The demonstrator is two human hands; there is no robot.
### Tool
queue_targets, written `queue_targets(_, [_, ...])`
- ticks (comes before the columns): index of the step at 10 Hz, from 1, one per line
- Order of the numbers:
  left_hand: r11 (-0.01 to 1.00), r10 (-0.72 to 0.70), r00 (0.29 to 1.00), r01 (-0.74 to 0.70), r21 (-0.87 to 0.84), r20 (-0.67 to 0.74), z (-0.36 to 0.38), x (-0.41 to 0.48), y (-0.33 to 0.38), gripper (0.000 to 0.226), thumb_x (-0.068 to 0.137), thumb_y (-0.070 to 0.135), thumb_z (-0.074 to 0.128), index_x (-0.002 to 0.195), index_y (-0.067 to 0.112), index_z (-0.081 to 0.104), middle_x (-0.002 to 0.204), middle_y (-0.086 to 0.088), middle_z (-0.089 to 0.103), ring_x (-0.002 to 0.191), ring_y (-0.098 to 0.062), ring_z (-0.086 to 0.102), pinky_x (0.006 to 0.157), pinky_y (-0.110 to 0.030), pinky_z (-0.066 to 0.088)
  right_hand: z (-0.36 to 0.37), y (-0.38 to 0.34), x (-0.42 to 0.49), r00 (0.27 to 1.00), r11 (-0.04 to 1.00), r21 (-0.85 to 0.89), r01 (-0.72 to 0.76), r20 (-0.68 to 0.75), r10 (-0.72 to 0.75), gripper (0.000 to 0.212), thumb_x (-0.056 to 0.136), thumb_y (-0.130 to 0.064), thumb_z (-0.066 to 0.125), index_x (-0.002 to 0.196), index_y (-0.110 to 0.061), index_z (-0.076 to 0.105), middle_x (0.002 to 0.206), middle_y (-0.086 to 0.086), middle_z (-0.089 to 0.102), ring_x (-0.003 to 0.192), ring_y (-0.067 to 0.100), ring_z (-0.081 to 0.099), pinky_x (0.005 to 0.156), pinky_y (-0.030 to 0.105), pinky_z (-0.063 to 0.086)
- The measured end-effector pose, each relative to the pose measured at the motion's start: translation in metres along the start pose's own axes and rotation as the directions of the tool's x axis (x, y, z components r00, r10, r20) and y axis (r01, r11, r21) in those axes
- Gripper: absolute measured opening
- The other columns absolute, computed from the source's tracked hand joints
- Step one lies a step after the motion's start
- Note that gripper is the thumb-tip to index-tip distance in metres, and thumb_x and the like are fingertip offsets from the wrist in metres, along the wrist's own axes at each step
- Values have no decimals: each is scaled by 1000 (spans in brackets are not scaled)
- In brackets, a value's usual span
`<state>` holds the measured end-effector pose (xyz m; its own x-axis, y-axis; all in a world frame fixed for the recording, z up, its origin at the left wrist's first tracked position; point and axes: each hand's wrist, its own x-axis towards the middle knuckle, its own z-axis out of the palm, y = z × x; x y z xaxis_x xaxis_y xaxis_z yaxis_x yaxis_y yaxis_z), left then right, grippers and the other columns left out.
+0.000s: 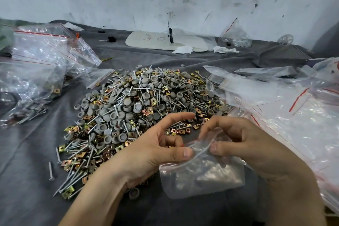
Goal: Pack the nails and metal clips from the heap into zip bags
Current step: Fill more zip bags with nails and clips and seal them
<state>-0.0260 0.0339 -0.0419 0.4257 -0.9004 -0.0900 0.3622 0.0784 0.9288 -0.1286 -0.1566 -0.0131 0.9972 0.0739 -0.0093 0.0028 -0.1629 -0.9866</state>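
Observation:
A big heap (139, 101) of silver nails, grey round caps and brass-coloured metal clips lies on the grey cloth in the middle. In front of it I hold a small clear zip bag (201, 172) with a red strip at its mouth. My left hand (156, 145) pinches the bag's top edge between thumb and fingers. My right hand (244, 145) pinches the same edge from the right side. The bag hangs below both hands and looks to hold some metal parts, blurred through the plastic.
Filled zip bags (34, 71) are piled at the left. A stack of empty zip bags (286, 101) spreads along the right. A white board (165, 40), crumpled tissues and another small bag (234, 36) lie at the back by the wall.

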Motion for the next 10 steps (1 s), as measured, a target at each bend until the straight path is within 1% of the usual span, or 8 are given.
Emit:
queue_targets(2, [999, 43, 992, -47, 28, 116, 1, -2, -1, 23, 70, 33, 83, 85, 17, 74, 74, -3, 64, 62, -16, 60, 55, -20, 47, 1, 3, 0, 997, 975, 218, 51, 45, -62, 14, 63, -14, 75, 73, -19, 67, 58, 2, 60, 44, 10, 53, 44, 16, 44])
queue_targets(3, [999, 12, 989, -19, 50, 146, -2, -4, -3, 46, 64, 59, 81, 83, 17, 76, 77, -14, 59, 65, -24, 48, 57, -25, 37, 1, 4, 1, 999, 960, 280, 29, 24, -37, 16, 60, -17, 76, 72, -19, 66, 62, 2, 60, 50, 11, 54, 46, 17, 46])
queue_targets(5, [982, 114, 993, -107, -158, 36, -8, -4, -1, 83, 58, 44, 89, 112, -12, 61, 119, -14, 52, 102, -39, 36, 78, -38, 26, -1, 8, 9, 982, 855, 508, 108, -186, -13, 41, 49, -28, 93, 74, -12, 65, 65, 6, 60, 47, 12, 55, 43, 20, 49])
queue_targets(6, [963, 174, 985, -168, -209, 14, -7, -4, 2, 58, 58, 47, 87, 104, 13, 76, 105, -5, 69, 90, -29, 55, 74, -32, 46, 5, 11, 21, 955, 789, 587, 178, -298, 6, 34, 60, -38, 86, 80, -15, 71, 82, 6, 68, 69, 19, 67, 57, 28, 56])
queue_targets(7, [813, 285, 947, -155, -561, 150, -5, -6, 10, 38, 88, 33, 65, 115, 6, 63, 102, -15, 70, 80, -28, 61, 61, -28, 51, 12, 20, 43, 837, 801, 554, 228, -532, 129, 24, 75, -34, 74, 87, -14, 69, 91, 8, 68, 81, 24, 64, 62, 31, 54])
queue_targets(8, [665, 257, 959, -266, -698, -121, -13, -13, 24, 23, 96, 14, 43, 111, -1, 51, 102, -28, 63, 87, -34, 64, 77, -26, 55, 19, 34, 64, 690, 999, -37, 31, -722, -48, 10, 88, -25, 67, 80, -19, 71, 103, -5, 66, 90, 13, 63, 72, 19, 49])
queue_targets(9, [559, 187, 971, -229, -797, -148, -20, -13, 19, 25, 94, 8, 43, 109, -3, 60, 103, -27, 64, 96, -33, 65, 87, -48, 56, 24, 50, 78, 784, 883, -459, -104, -583, -211, 16, 93, -23, 59, 91, -15, 74, 120, -4, 59, 104, 3, 53, 82, -5, 27])
queue_targets(10, [648, 158, 918, -374, -664, -363, -18, -5, 13, 36, 88, 12, 42, 99, -4, 72, 94, -17, 72, 83, -23, 73, 77, -30, 59, 26, 59, 84, 790, 777, -599, -193, -564, -239, 23, 95, -22, 55, 108, -11, 71, 125, 2, 61, 117, 13, 52, 93, 6, 27])
